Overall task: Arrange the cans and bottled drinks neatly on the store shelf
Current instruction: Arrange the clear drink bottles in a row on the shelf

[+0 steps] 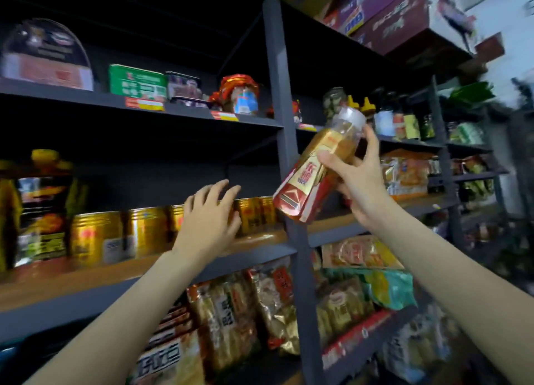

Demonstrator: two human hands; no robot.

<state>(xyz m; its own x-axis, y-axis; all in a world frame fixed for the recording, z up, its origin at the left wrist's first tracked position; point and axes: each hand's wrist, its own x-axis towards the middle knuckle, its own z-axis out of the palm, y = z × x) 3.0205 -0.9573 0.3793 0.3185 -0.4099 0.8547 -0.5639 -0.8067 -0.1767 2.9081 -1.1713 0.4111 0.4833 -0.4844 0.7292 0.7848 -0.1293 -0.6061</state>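
Observation:
My right hand (354, 179) grips a bottled drink (313, 169) with a gold and red label and a clear cap, tilted in the air in front of the shelf's upright post. A row of gold cans (115, 236) stands on the wooden shelf board (72, 280) at middle left. My left hand (211, 215) reaches over that row with fingers spread and touches the cans near the right end of it. More gold cans (255, 212) show just past its fingertips.
A dark metal upright post (291, 188) splits the shelving. Yellow-capped oil bottles (37, 208) stand at far left. Tins and jars (239, 95) fill the shelf above, sauce bottles (404, 119) to the right. Snack packets (245, 321) crowd the lower shelves. Boxes (390, 17) sit on top.

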